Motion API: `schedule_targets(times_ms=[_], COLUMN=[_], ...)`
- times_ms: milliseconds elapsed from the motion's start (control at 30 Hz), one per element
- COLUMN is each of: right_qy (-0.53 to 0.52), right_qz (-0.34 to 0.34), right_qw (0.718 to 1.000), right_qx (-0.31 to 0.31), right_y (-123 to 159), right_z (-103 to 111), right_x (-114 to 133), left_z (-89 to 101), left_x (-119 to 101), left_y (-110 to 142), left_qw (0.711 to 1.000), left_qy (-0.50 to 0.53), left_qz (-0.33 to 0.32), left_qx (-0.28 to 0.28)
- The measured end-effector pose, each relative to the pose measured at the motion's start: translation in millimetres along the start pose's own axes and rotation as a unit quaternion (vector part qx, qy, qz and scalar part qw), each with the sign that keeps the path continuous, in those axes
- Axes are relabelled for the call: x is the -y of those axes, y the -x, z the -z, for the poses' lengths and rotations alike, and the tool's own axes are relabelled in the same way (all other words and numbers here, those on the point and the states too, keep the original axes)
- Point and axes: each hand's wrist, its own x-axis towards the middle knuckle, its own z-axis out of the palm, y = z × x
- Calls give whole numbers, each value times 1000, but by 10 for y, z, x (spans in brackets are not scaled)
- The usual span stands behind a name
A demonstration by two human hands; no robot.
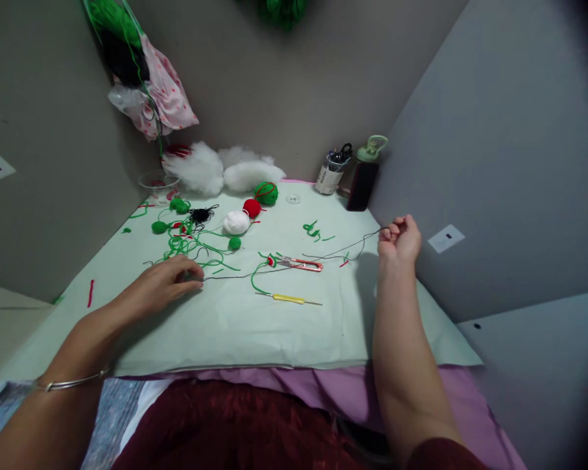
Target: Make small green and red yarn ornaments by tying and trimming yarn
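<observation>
A thin black yarn strand (230, 277) stretches across the table between my two hands. My left hand (169, 282) is at the left, fingers curled, with one part of the strand at its fingertips. Raised at the right, my right hand (400, 239) pinches the other part, where the strand looks doubled. Between the hands lie orange-handled snips (308, 265) and a small red, white and green crocheted piece (271, 261). A green tail runs from that piece towards a yellow-handled crochet hook (288, 299), nearer me. Tangled green yarn (183, 245) lies just beyond my left hand.
Yarn balls in white (236, 222), red (251, 208) and green (269, 194) sit mid-table. Behind them is white stuffing (198, 171). A pen cup (328, 177) and a bottle (364, 179) stand at the back right. Grey partitions enclose the table (191, 339).
</observation>
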Motion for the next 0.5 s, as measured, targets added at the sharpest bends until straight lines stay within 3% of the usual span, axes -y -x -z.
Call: schedule_targets(times_ms=[200, 500], right_qy=[-14, -7], right_qz=[0, 24], right_qw=[1000, 999], right_qx=[-15, -48], right_y=[12, -69], right_z=[-1, 54], right_x=[25, 58], left_z=[-127, 135], left_x=[-60, -25], left_y=[-53, 106], left_qw=[999, 991], left_qy=[-33, 115], left_qz=[-13, 65], left_qx=[12, 29])
